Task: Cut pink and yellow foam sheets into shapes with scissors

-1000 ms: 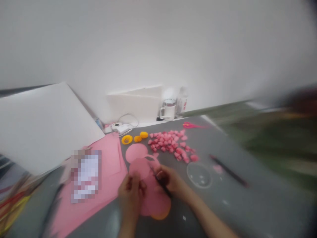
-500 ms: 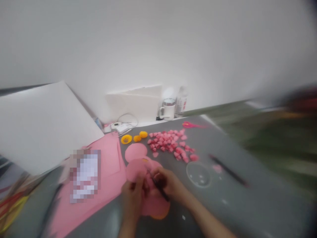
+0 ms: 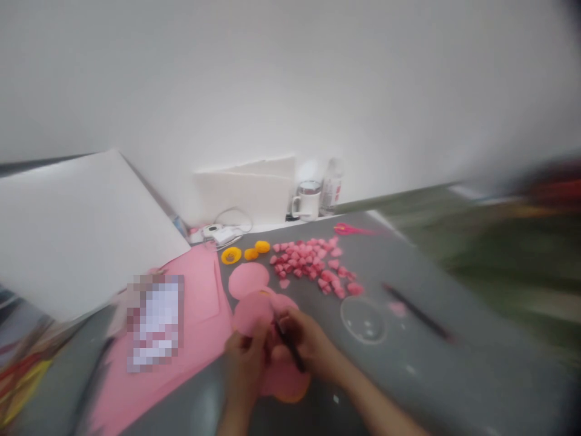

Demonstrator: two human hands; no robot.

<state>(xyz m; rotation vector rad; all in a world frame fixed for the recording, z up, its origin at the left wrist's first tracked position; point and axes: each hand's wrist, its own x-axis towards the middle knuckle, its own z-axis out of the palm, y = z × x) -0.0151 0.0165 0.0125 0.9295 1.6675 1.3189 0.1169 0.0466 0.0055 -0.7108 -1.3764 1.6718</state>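
Note:
My left hand [image 3: 247, 357] pinches a pink paper disc [image 3: 252, 310] and holds it tilted up over a larger pink round sheet [image 3: 284, 378] with an orange edge. My right hand [image 3: 306, 342] is closed around a thin dark tool [image 3: 287, 342], whose tip points at the disc. Another pink circle [image 3: 248, 278] lies flat just beyond. A heap of small pink folded hearts [image 3: 311, 261] sits further back on the grey mat [image 3: 436, 375].
Big pink paper sheet [image 3: 195, 321] at left under a blurred package [image 3: 153, 321]. White board [image 3: 72, 230] far left. Orange rounds [image 3: 247, 252], a clear lid [image 3: 364, 320], dark pen [image 3: 417, 312], pink scissors [image 3: 351, 229], white mug [image 3: 308, 201] and bottle [image 3: 332, 188] near the wall.
The pink disc has been lifted and tipped up toward the left. Both hands have drawn closer together, the dark tool now against the disc.

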